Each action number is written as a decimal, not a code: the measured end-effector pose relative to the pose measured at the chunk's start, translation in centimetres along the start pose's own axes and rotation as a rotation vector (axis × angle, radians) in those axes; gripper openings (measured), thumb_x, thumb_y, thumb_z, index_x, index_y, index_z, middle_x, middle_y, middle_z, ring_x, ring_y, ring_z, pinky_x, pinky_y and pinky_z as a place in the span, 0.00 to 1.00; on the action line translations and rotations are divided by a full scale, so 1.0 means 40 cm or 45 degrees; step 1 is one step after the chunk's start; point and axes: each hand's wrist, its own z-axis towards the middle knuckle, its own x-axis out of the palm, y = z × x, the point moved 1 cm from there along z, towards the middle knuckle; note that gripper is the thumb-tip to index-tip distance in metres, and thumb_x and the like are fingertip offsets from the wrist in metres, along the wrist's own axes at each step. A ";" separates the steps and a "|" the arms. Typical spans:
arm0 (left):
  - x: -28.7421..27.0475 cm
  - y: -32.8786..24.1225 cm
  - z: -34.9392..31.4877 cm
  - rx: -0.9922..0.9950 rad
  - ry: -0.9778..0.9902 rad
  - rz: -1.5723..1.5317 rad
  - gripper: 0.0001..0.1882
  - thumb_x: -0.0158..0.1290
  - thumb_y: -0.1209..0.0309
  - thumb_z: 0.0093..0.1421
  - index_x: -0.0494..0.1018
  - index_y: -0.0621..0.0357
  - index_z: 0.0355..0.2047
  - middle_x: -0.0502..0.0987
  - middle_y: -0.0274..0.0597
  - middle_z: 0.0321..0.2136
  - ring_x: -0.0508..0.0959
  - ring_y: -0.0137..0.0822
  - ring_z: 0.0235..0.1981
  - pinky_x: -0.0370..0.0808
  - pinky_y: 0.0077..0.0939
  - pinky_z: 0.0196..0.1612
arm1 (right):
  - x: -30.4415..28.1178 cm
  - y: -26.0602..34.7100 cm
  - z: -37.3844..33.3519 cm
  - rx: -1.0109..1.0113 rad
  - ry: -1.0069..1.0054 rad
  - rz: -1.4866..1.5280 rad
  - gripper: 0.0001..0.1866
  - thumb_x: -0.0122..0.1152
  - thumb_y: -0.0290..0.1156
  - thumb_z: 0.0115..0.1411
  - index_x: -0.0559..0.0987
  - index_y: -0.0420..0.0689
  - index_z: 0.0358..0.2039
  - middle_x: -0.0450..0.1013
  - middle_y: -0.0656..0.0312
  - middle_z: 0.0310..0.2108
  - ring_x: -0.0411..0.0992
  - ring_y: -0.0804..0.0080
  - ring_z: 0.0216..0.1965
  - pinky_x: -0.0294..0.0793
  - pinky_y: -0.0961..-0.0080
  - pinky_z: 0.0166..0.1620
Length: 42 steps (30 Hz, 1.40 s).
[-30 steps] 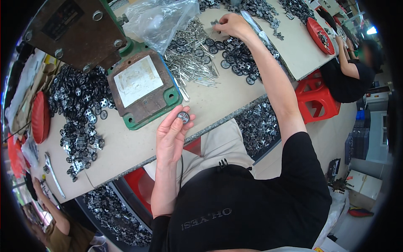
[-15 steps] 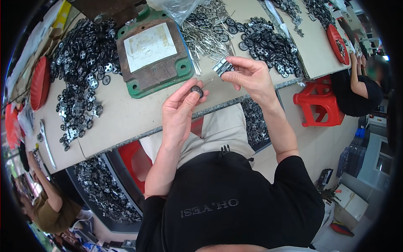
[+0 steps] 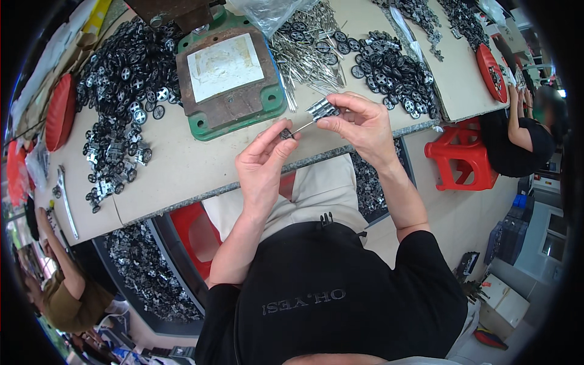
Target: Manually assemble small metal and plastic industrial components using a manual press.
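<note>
Between thumb and fingers, my left hand (image 3: 260, 167) pinches a small black toy wheel (image 3: 286, 133). A thin metal axle (image 3: 303, 127) runs from the wheel up toward my right hand (image 3: 365, 129). That hand is closed on a small silver-and-black chassis block (image 3: 322, 109), its ribbed silver end pointing left. The axle's far end meets the block's lower edge; whether it sits inside a hole I cannot tell. Both hands are above the table's front edge. Behind them, loose metal axles (image 3: 310, 67) lie in a heap next to a pile of black wheels (image 3: 395, 76).
A press with a green base (image 3: 210, 129) stands behind my left hand. Left of it lie more wheels (image 3: 125, 73), wheeled assemblies (image 3: 112, 152), a red tray (image 3: 59, 115) and a wrench (image 3: 67, 204). Crates of parts (image 3: 149, 274) stand below. Co-workers sit at both sides.
The wheel has turned more edge-on, and the axle now reaches the block. My right hand has dropped slightly with the block. The view has shifted a little.
</note>
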 end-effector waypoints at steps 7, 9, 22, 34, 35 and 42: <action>-0.006 -0.009 -0.008 -0.126 0.025 -0.167 0.17 0.53 0.82 0.54 0.70 0.67 0.46 0.75 0.46 0.41 0.77 0.33 0.39 0.74 0.22 0.43 | -0.013 0.014 -0.001 0.407 0.100 0.103 0.13 0.65 0.21 0.48 0.77 0.32 0.36 0.73 0.65 0.28 0.67 0.86 0.26 0.65 0.89 0.25; -0.004 -0.006 -0.015 0.213 0.003 0.251 0.17 0.53 0.81 0.55 0.69 0.68 0.47 0.75 0.46 0.40 0.77 0.34 0.39 0.74 0.22 0.43 | -0.008 0.000 -0.011 0.113 0.086 -0.160 0.12 0.65 0.21 0.48 0.78 0.33 0.35 0.72 0.67 0.27 0.66 0.86 0.24 0.64 0.89 0.25; 0.002 -0.024 -0.012 0.129 -0.023 0.277 0.17 0.52 0.85 0.52 0.71 0.69 0.44 0.76 0.46 0.38 0.77 0.31 0.35 0.75 0.22 0.40 | -0.015 -0.012 -0.010 0.195 0.145 -0.034 0.10 0.64 0.22 0.47 0.78 0.35 0.33 0.73 0.64 0.25 0.68 0.83 0.24 0.66 0.85 0.26; -0.006 0.012 0.002 -0.216 0.113 -0.184 0.19 0.50 0.79 0.57 0.65 0.68 0.50 0.75 0.45 0.40 0.75 0.31 0.41 0.72 0.27 0.48 | 0.010 0.030 -0.014 0.384 0.261 -0.021 0.11 0.61 0.24 0.50 0.77 0.35 0.35 0.74 0.61 0.28 0.71 0.81 0.28 0.69 0.85 0.29; -0.007 0.008 0.003 -0.219 0.127 -0.188 0.19 0.50 0.79 0.57 0.65 0.68 0.50 0.75 0.45 0.40 0.75 0.31 0.41 0.72 0.27 0.48 | 0.007 0.035 -0.013 0.321 0.306 -0.041 0.11 0.61 0.25 0.50 0.77 0.36 0.35 0.74 0.61 0.28 0.71 0.81 0.28 0.69 0.84 0.29; -0.034 0.001 0.008 -0.354 0.171 -0.461 0.15 0.46 0.76 0.61 0.67 0.64 0.48 0.74 0.47 0.42 0.75 0.39 0.44 0.74 0.38 0.49 | -0.185 -0.017 0.105 -0.046 -0.093 -1.234 0.14 0.60 0.27 0.49 0.77 0.41 0.39 0.72 0.58 0.34 0.73 0.67 0.31 0.70 0.73 0.35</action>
